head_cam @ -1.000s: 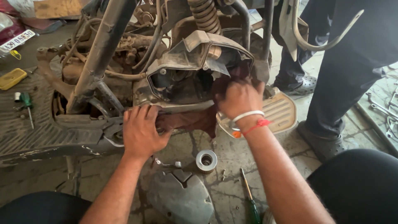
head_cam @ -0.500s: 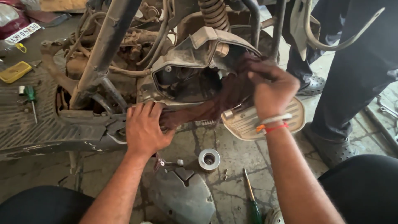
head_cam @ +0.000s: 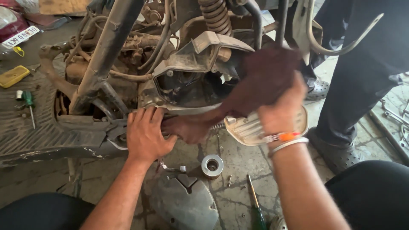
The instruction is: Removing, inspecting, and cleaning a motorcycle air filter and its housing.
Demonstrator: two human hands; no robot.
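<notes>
Gripping a dark maroon rag [head_cam: 260, 81] in a closed right hand [head_cam: 281, 108], a person crouched on a workshop floor [head_cam: 238, 157] holds the cloth bunched against the open engine housing [head_cam: 187, 81] of a stripped scooter. The rag trails down and leftward from that grip to the left hand [head_cam: 147, 134], whose fingers curl shut on its lower end and press against the frame's lower edge just beneath the housing. A pale ribbed cover [head_cam: 251, 127] lies directly under the right hand. Below and between the two hands, on the cracked floor, sit a small round metal bearing [head_cam: 212, 165], a grey engine side cover [head_cam: 185, 202] and a green-handled screwdriver [head_cam: 255, 208]. Well to the left of the left hand, a second green screwdriver [head_cam: 29, 104] and a yellow box [head_cam: 13, 76] rest on the ribbed footboard [head_cam: 34, 136]. A second person's dark trouser leg [head_cam: 353, 85] stands to the right of the right hand.
</notes>
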